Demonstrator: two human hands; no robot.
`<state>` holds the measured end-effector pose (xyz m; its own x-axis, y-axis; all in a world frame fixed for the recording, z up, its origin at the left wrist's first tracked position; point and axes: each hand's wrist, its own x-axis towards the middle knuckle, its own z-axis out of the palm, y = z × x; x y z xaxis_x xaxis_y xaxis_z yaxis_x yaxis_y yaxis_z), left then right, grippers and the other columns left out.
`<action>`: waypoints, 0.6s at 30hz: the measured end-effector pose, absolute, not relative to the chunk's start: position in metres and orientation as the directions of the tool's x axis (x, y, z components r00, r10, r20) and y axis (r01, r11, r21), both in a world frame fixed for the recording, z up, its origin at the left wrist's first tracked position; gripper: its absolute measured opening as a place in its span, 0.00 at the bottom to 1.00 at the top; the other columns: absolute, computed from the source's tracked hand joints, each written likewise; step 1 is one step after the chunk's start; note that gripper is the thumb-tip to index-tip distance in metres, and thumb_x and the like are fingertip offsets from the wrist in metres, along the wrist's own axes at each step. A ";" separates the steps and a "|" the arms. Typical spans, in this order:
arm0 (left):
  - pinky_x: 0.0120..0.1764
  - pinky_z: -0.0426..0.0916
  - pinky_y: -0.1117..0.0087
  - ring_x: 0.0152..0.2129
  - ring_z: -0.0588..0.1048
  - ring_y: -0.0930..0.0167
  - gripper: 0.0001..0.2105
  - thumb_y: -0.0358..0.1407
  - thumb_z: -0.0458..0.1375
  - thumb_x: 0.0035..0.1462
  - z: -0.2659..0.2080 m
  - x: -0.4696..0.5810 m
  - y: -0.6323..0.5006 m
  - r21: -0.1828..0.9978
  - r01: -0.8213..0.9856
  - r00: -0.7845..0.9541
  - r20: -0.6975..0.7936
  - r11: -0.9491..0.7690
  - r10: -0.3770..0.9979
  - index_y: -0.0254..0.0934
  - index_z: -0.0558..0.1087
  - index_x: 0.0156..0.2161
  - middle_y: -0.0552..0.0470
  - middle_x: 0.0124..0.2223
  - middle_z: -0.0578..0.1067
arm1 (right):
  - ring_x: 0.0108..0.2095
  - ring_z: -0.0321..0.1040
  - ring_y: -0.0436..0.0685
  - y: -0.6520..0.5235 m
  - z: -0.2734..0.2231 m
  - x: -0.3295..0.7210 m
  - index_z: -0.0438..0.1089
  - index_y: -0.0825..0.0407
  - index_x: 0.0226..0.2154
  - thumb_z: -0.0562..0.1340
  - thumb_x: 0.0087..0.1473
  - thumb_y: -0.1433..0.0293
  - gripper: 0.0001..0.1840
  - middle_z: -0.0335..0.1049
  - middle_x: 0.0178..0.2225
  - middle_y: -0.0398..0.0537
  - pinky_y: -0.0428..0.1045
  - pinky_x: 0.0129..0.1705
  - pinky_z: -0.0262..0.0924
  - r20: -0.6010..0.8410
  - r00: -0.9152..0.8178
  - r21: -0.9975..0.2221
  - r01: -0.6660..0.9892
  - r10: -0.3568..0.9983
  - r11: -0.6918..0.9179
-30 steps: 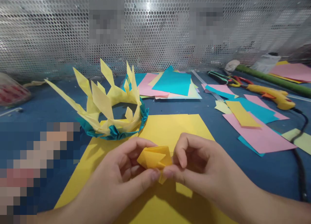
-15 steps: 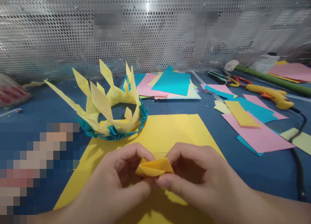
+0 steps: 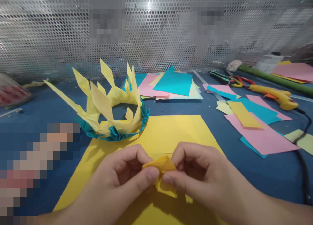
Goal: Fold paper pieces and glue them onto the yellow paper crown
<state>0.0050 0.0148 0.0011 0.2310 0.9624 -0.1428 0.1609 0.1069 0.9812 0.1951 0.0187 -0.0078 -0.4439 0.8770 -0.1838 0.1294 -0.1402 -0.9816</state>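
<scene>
Between my two hands is a small folded piece of yellow paper, held above a large yellow sheet. My left hand pinches its left side, thumb in front and fingers behind. On the other side, my right hand grips it the same way, its thumb near the left thumb. A lower flap of the folded paper hangs below the thumbs. Beyond my left hand stands a paper crown with pale yellow points and a teal folded band, partly over the sheet's far left corner.
Teal, pink and pale sheets are piled at the back. Paper pieces lie at the right, near a yellow glue gun, its black cord, pliers and a green rod. A perforated metal panel rises behind.
The folded paper has turned between my fingers, and a flap now hangs below. My left thumb has moved up onto its front face. The crown stays in place.
</scene>
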 end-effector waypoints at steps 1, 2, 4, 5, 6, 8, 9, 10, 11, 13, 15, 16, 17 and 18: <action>0.22 0.66 0.81 0.18 0.70 0.77 0.09 0.35 0.66 0.48 0.000 0.005 0.014 0.984 0.130 0.232 -0.149 0.121 0.961 0.37 0.73 0.22 0.59 0.19 0.71 | 0.22 0.59 0.47 0.019 -0.008 0.195 0.64 0.50 0.27 0.70 0.50 0.65 0.13 0.63 0.23 0.38 0.43 0.23 0.54 -0.178 -0.453 -0.984 0.108 0.874 -0.144; 0.23 0.67 0.82 0.18 0.71 0.77 0.08 0.34 0.66 0.49 0.000 0.005 0.014 0.986 0.089 0.232 -0.160 0.142 0.960 0.38 0.73 0.22 0.59 0.20 0.73 | 0.23 0.60 0.47 0.019 -0.009 0.195 0.65 0.50 0.29 0.71 0.49 0.64 0.15 0.63 0.24 0.38 0.43 0.24 0.55 -0.171 -0.469 -0.985 0.088 0.867 -0.147; 0.24 0.69 0.82 0.19 0.75 0.76 0.07 0.32 0.67 0.49 -0.001 0.005 0.012 0.983 0.010 0.237 -0.180 0.183 0.955 0.38 0.74 0.24 0.59 0.21 0.76 | 0.24 0.61 0.49 0.018 -0.009 0.196 0.66 0.50 0.33 0.74 0.45 0.61 0.20 0.65 0.26 0.39 0.44 0.26 0.57 -0.168 -0.503 -0.986 0.071 0.848 -0.154; 0.25 0.70 0.82 0.20 0.76 0.76 0.08 0.30 0.67 0.48 -0.001 0.004 0.012 0.982 -0.013 0.244 -0.180 0.188 0.953 0.38 0.73 0.24 0.59 0.22 0.78 | 0.25 0.61 0.49 0.018 -0.009 0.196 0.65 0.50 0.34 0.75 0.44 0.59 0.22 0.65 0.26 0.39 0.44 0.26 0.57 -0.173 -0.509 -0.985 0.074 0.843 -0.157; 0.25 0.70 0.83 0.20 0.77 0.76 0.08 0.29 0.68 0.47 -0.001 0.004 0.011 0.984 -0.022 0.251 -0.168 0.179 0.953 0.39 0.73 0.24 0.59 0.22 0.78 | 0.26 0.62 0.50 0.018 -0.009 0.196 0.65 0.50 0.34 0.75 0.44 0.58 0.23 0.66 0.26 0.39 0.44 0.27 0.57 -0.177 -0.506 -0.984 0.077 0.844 -0.160; 0.24 0.70 0.84 0.19 0.76 0.78 0.08 0.29 0.68 0.46 -0.001 0.003 0.010 0.992 -0.004 0.243 -0.124 0.129 0.962 0.38 0.73 0.23 0.59 0.21 0.77 | 0.25 0.61 0.50 0.019 -0.009 0.195 0.64 0.50 0.30 0.74 0.45 0.55 0.23 0.65 0.25 0.40 0.44 0.26 0.57 -0.194 -0.484 -0.981 0.081 0.853 -0.177; 0.23 0.69 0.85 0.19 0.75 0.78 0.08 0.29 0.68 0.46 -0.001 0.003 0.010 0.996 0.018 0.235 -0.093 0.092 0.968 0.38 0.74 0.22 0.59 0.21 0.76 | 0.25 0.61 0.49 0.020 -0.008 0.195 0.64 0.50 0.28 0.74 0.46 0.53 0.24 0.64 0.25 0.40 0.44 0.25 0.56 -0.207 -0.472 -0.978 0.082 0.857 -0.191; 0.24 0.70 0.85 0.19 0.75 0.78 0.08 0.30 0.68 0.47 0.000 0.002 0.010 0.997 0.045 0.221 -0.068 0.059 0.973 0.38 0.74 0.21 0.59 0.21 0.76 | 0.24 0.60 0.49 0.021 -0.007 0.195 0.63 0.50 0.26 0.74 0.45 0.52 0.25 0.64 0.24 0.39 0.44 0.24 0.56 -0.221 -0.461 -0.975 0.082 0.859 -0.207; 0.24 0.71 0.85 0.20 0.76 0.78 0.08 0.31 0.68 0.47 0.000 0.002 0.011 0.997 0.063 0.206 -0.044 0.032 0.977 0.38 0.75 0.21 0.57 0.23 0.78 | 0.23 0.59 0.48 0.022 -0.006 0.194 0.62 0.50 0.24 0.74 0.44 0.50 0.26 0.64 0.23 0.39 0.43 0.23 0.55 -0.239 -0.454 -0.971 0.081 0.859 -0.227; 0.26 0.73 0.83 0.23 0.78 0.77 0.06 0.31 0.67 0.48 0.000 0.003 0.012 0.998 0.066 0.171 -0.013 0.002 0.985 0.39 0.76 0.23 0.56 0.30 0.81 | 0.21 0.57 0.47 0.023 -0.004 0.193 0.60 0.50 0.21 0.74 0.40 0.49 0.29 0.63 0.21 0.38 0.43 0.22 0.53 -0.273 -0.433 -0.960 0.074 0.859 -0.268; 0.27 0.74 0.83 0.26 0.79 0.76 0.05 0.29 0.66 0.49 -0.001 0.004 0.013 0.999 0.047 0.140 0.018 -0.025 0.990 0.42 0.78 0.26 0.57 0.35 0.81 | 0.20 0.56 0.47 0.023 -0.003 0.193 0.59 0.50 0.20 0.75 0.38 0.48 0.30 0.62 0.19 0.37 0.43 0.21 0.52 -0.292 -0.413 -0.953 0.052 0.863 -0.298; 0.28 0.75 0.83 0.27 0.80 0.75 0.06 0.28 0.66 0.49 -0.002 0.004 0.014 0.998 0.042 0.123 0.042 -0.047 0.992 0.43 0.78 0.27 0.59 0.34 0.81 | 0.20 0.56 0.47 0.023 -0.002 0.193 0.59 0.50 0.20 0.76 0.37 0.49 0.31 0.61 0.18 0.36 0.43 0.21 0.51 -0.292 -0.406 -0.953 0.042 0.866 -0.301; 0.29 0.75 0.83 0.28 0.80 0.75 0.08 0.27 0.66 0.49 -0.003 0.004 0.014 0.995 0.047 0.110 0.077 -0.083 0.991 0.45 0.78 0.27 0.60 0.33 0.80 | 0.20 0.56 0.46 0.023 -0.001 0.193 0.59 0.50 0.19 0.76 0.37 0.49 0.30 0.61 0.18 0.36 0.42 0.20 0.51 -0.286 -0.401 -0.955 0.039 0.870 -0.296; 0.30 0.75 0.84 0.30 0.80 0.75 0.09 0.26 0.65 0.48 -0.004 0.004 0.013 0.991 0.062 0.108 0.115 -0.123 0.987 0.46 0.79 0.28 0.61 0.33 0.80 | 0.19 0.56 0.46 0.023 -0.001 0.193 0.59 0.50 0.19 0.76 0.38 0.50 0.30 0.61 0.18 0.36 0.42 0.20 0.51 -0.279 -0.401 -0.957 0.040 0.873 -0.287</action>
